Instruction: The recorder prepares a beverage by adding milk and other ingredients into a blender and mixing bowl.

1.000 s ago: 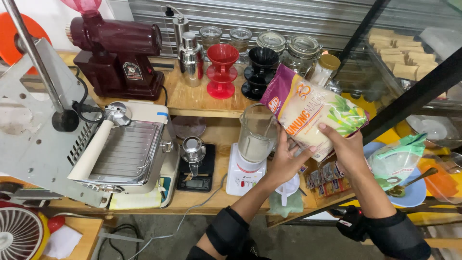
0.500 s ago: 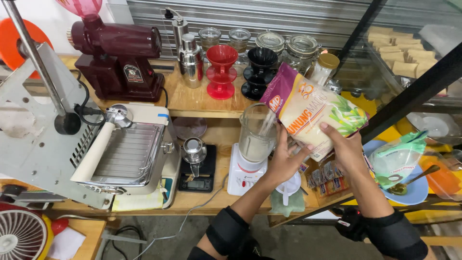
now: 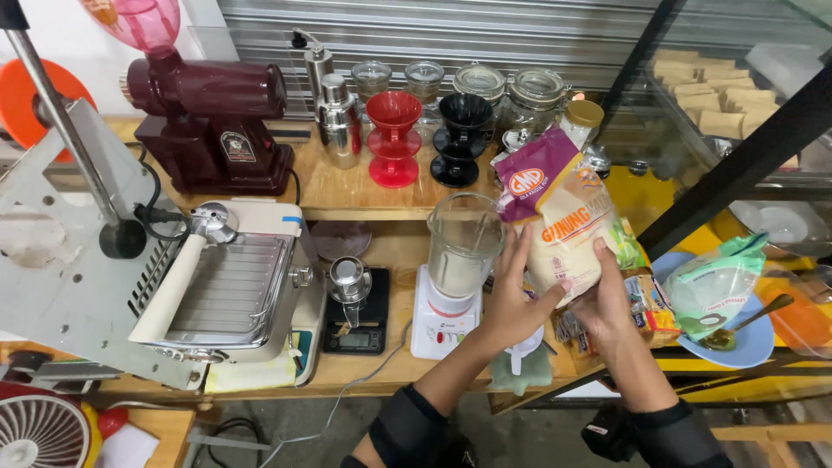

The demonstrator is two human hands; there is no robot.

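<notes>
Both my hands hold a plastic bag of white granules (image 3: 565,227) with a purple top corner and orange print. My left hand (image 3: 513,303) grips its lower left side. My right hand (image 3: 604,299) supports it from below on the right. The bag is tilted, its purple corner leaning toward the rim of a clear blender jug (image 3: 464,243). That jug stands on a white blender base (image 3: 442,321) and holds a pale substance low down.
A cup sealing machine (image 3: 225,290) stands at left, a small scale with a metal funnel (image 3: 354,303) beside the blender. On the upper shelf are a dark red grinder (image 3: 212,121), red and black drippers, and glass jars. A blue plate with a green bag (image 3: 724,303) lies at right.
The bag has tipped a little more upright and moved closer to the blender jug. Both hands keep their grip on it.
</notes>
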